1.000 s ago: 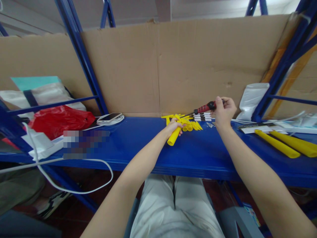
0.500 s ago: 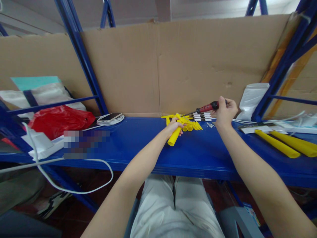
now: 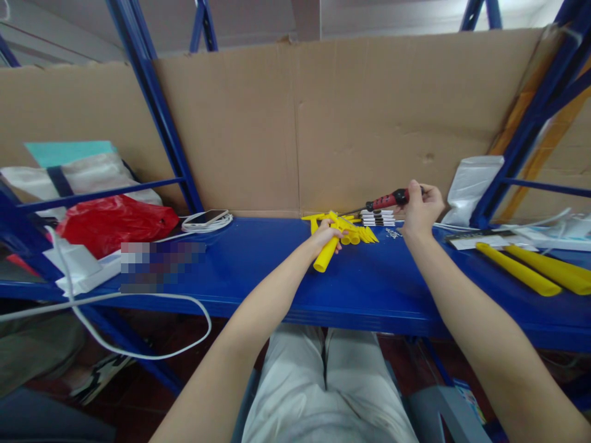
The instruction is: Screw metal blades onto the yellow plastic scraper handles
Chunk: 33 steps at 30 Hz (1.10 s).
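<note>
My left hand (image 3: 325, 237) is closed around a yellow tube-shaped handle (image 3: 325, 255), its hollow end pointing down toward me. In my right hand (image 3: 422, 209) is a screwdriver (image 3: 386, 200) with a red and black grip, held by the rear of its handle. Its thin shaft slants down to the left and reaches the top of the yellow piece; the exact contact at the tip is too small to make out. Several more yellow pieces (image 3: 367, 234) lie just behind and right of my left hand. A stack of small white and black items (image 3: 377, 218) sits beside them.
Tiny silvery bits, perhaps screws, (image 3: 393, 233) are scattered on the blue table (image 3: 258, 264). Long yellow tubes (image 3: 517, 269) lie at right, near a white pouch (image 3: 471, 187). At left are a phone (image 3: 211, 216), a red bag (image 3: 115, 223) and a looping white cable (image 3: 203, 307).
Both hands, the yellow handle and the screwdriver stay in nearly the same place. The whole view has shifted very slightly.
</note>
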Motion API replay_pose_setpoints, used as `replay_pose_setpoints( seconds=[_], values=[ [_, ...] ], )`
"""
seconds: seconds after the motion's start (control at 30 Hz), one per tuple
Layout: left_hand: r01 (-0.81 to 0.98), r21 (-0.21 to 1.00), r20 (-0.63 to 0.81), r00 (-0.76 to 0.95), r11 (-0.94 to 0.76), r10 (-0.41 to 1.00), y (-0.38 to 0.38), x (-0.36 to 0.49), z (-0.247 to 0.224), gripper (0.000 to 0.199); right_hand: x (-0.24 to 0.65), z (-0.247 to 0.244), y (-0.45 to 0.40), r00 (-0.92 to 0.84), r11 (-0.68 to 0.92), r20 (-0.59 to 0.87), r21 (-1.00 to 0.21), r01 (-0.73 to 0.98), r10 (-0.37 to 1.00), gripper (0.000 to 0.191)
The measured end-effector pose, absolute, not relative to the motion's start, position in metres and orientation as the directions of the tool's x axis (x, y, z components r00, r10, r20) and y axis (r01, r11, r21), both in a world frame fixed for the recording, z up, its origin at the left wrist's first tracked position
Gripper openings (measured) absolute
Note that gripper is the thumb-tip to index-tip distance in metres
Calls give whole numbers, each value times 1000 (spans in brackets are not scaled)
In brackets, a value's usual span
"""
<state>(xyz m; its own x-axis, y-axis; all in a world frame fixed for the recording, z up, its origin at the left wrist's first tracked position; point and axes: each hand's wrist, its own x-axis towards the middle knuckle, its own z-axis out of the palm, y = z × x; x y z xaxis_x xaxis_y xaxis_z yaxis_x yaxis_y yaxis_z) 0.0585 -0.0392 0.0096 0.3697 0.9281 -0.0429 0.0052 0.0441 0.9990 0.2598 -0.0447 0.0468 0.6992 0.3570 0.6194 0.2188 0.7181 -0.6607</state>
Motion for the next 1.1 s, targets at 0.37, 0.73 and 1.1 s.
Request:
replay_pose_setpoints(
  seconds=[0.37, 0.73, 1.1],
  values=[
    [20, 998, -58, 357, 54, 933, -37, 59, 9, 72, 261, 45, -44, 683, 730, 629, -652, 203, 372, 42],
    [25, 999, -51, 353, 45, 934, -36, 59, 8, 71, 262, 43, -41, 686, 751, 642, -626, 211, 343, 43],
    [104, 995, -43, 342, 8, 939, -35, 59, 8, 63, 264, 42, -40, 647, 705, 642, -674, 221, 410, 36]
  ],
)
